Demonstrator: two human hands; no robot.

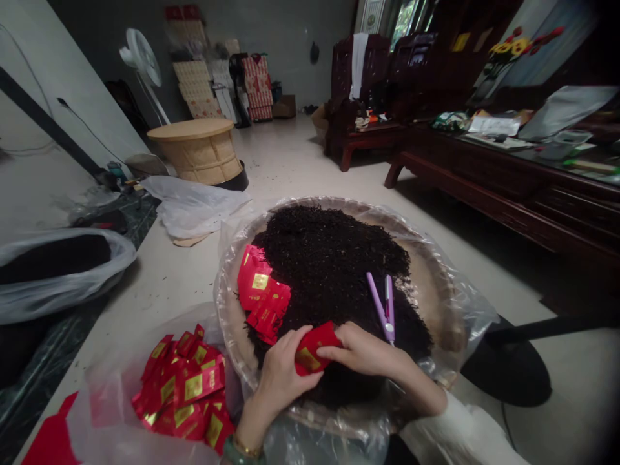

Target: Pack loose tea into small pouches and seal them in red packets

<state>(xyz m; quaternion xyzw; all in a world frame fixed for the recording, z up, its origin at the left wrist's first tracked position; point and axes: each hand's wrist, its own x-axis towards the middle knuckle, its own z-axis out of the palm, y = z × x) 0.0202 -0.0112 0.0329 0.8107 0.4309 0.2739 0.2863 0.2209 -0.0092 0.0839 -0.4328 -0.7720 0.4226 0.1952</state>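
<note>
Between my two hands is a red packet [314, 349] with a gold patch, held over the near part of a wide round basket [443, 284] lined with clear plastic. My left hand [281, 369] grips the packet's left side, fingers behind and thumb below. From the right, my right hand [361, 349] pinches its other edge. Dark, dry, tea-like leaves [329, 258] are heaped in the basket. On the heap lies a purple hand-held sealer [385, 310], its two arms apart. Several flat red packets [264, 294] rest against the basket's left side.
A clear bag of red packets [186, 387] sits at the lower left. Farther left is a plastic bag of dark leaves [53, 258]. A black stand base [508, 368] is at right. A dark wooden table [484, 187] and a round bamboo drum [198, 152] stand behind.
</note>
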